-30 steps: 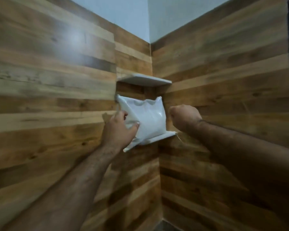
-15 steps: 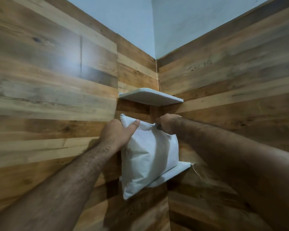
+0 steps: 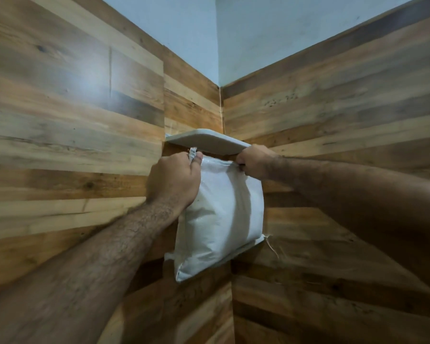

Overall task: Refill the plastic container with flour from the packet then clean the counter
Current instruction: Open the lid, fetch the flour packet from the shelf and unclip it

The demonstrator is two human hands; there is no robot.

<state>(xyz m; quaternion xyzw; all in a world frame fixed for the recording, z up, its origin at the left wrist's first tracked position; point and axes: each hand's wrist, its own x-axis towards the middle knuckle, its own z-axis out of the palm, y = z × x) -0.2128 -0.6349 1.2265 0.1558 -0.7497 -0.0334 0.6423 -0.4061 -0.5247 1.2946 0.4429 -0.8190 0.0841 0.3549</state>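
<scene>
A white flour packet (image 3: pixel 221 219) stands upright on the lower corner shelf (image 3: pixel 248 249), its bottom left corner hanging past the shelf's front edge. My left hand (image 3: pixel 174 180) grips the packet's top left corner, fingers curled round the folded top. At the top right corner my right hand (image 3: pixel 255 161) grips the packet just under the upper shelf. The plastic container is not in view.
A second white corner shelf (image 3: pixel 209 142) sits directly above the packet, close over both hands. Wood-patterned walls (image 3: pixel 72 145) meet in the corner behind. A loose thread (image 3: pixel 272 247) hangs from the packet's lower right corner.
Both hands have moved up to the packet's top corners and taken hold of it. The packet now stands more upright and nearer to me. The camera has moved closer.
</scene>
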